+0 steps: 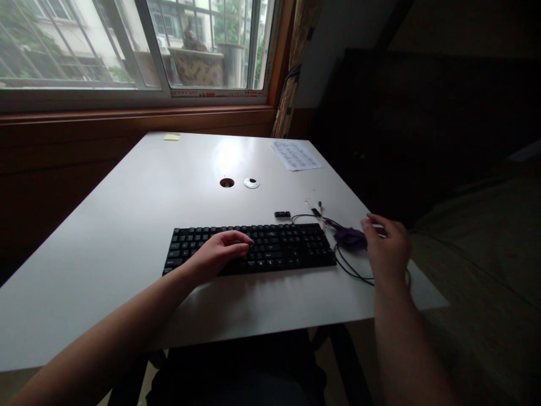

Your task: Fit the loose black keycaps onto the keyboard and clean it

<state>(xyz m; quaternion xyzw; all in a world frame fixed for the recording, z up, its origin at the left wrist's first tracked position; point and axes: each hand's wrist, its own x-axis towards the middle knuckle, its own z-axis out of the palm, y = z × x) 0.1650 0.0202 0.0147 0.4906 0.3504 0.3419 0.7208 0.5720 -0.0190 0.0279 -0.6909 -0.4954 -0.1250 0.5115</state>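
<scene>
A black keyboard [291, 248] lies near the front of the white desk, several of its keys hidden by my left hand [223, 251]. That hand is closed over the left half of the keys, thumb and fingertips drawn together; what may be between them is too small to make out. At the desk's right edge, my right hand [387, 245] is raised with its fingers curled in a pinch. Beside its thumb is a dark purple cloth [350, 238], and whether the hand grips it is unclear. A black cable [349, 268] loops around the cloth.
Small black pieces [282, 214] sit behind the keyboard, near thin light tools [320, 207] I cannot identify. Farther back are a round cable hole [227, 182], its cover [251, 183], printed papers [297, 155] and a yellow note [172, 136]. The white desk [127, 225] meets a window wall.
</scene>
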